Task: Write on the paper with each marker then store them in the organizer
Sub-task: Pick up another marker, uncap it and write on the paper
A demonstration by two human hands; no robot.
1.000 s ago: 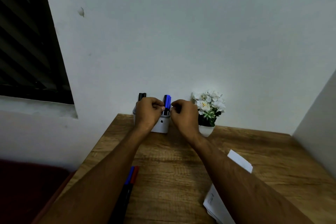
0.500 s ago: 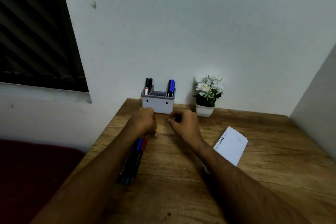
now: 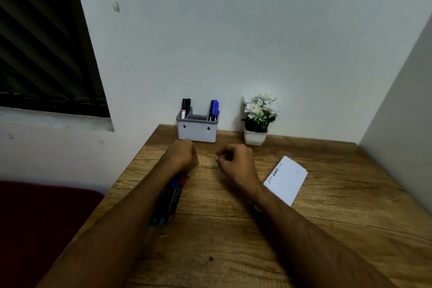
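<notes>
fingers of the left hand (image 3: 181,155) are curled under at the far end of the loose markers (image 3: 169,199); whether they already pinch one cannot be told, since the hand covers the caps. fingers of the right hand (image 3: 236,161) are loosely curled and hold nothing, hovering over bare wood.

findings: the organizer (image 3: 197,130) stands against the wall, with a black marker (image 3: 185,107) upright in its left compartment and a blue marker (image 3: 214,110) upright in its right one; the middle compartment shows nothing. the loose markers lie side by side on the table (image 3: 327,229), partly under the left forearm. the paper (image 3: 286,181) lies to the right, well apart from them, with a few words already written near its far left edge.

judgement: the step in hand appears to be picking up the next marker. recommended practice: separate one barrel from its neighbours before lifting, so the others do not roll toward the table edge on the left; grip mid-barrel, pass it to the right hand, uncap, and steady the sheet with the free hand while writing below the existing lines. recap firmly before storing.
</notes>
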